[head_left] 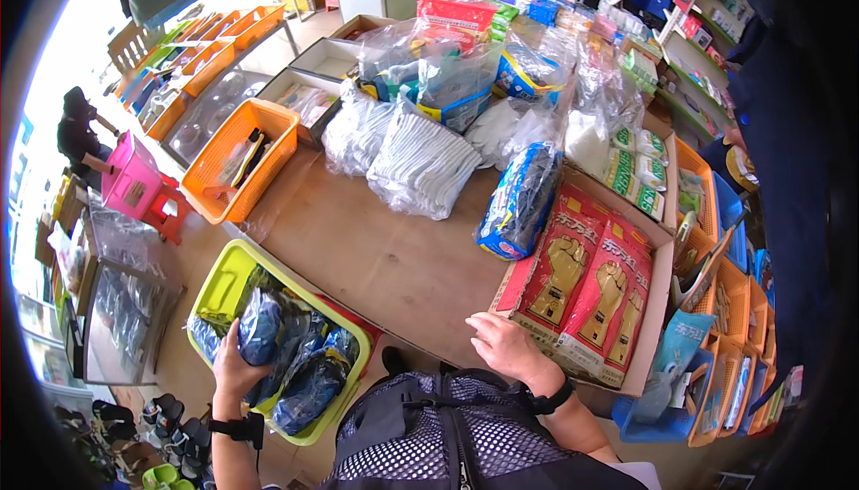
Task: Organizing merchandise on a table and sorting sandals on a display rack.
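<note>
My left hand (237,366) grips a blue bundle in clear plastic (260,327) over a yellow-green plastic bin (216,274). More blue and dark plastic-wrapped bundles (312,382) fill that bin, which stands against the table's near left edge. Above the near edge of the wooden table (376,248), my right hand (503,348) has loosely bent fingers and nothing visible in it. Close to its right is an open cardboard box (661,268) of red glove packets (564,255), each printed with a golden fist. Behind the box's left corner lies a blue-wrapped pack of dark gloves (520,201).
Bagged white gloves (426,161) sit mid-table, with an orange basket (275,148) to their left. Orange and blue baskets (728,288) line the right side. Footwear (164,423) lies on the floor at lower left. A person (84,131) stands by a pink tub (127,181).
</note>
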`<state>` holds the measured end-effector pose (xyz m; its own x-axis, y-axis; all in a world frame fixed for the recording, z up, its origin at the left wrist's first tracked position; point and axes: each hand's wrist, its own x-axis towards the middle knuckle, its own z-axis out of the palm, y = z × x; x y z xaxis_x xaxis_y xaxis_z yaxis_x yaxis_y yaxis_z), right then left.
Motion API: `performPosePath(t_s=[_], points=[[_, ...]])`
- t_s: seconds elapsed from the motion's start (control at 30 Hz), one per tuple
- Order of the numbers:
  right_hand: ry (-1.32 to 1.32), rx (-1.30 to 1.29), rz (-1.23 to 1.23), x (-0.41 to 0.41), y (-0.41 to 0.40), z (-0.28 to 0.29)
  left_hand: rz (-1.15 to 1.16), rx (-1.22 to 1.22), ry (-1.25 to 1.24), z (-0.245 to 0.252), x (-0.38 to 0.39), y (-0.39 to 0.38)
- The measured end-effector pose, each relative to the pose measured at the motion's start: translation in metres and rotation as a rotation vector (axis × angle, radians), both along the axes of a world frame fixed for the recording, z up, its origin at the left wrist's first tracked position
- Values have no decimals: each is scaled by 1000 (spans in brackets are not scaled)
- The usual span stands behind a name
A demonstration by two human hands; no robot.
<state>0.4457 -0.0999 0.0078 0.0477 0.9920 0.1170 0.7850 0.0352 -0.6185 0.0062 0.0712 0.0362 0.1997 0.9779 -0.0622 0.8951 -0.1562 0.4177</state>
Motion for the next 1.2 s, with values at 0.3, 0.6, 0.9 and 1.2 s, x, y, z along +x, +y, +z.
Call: performPosePath(t_s=[0.3, 0.6, 0.9, 1.2], points=[[62, -81, 4, 8, 0, 2, 138, -324, -838, 20, 46, 12], [70, -78, 3, 12, 5, -3, -3, -565, -1074, -3, 152, 16], [82, -18, 8, 15, -2, -7, -59, -601, -851, -57, 237, 17], [84, -44, 87, 1, 5, -22, -270, -334, -439, -53, 253, 2]])
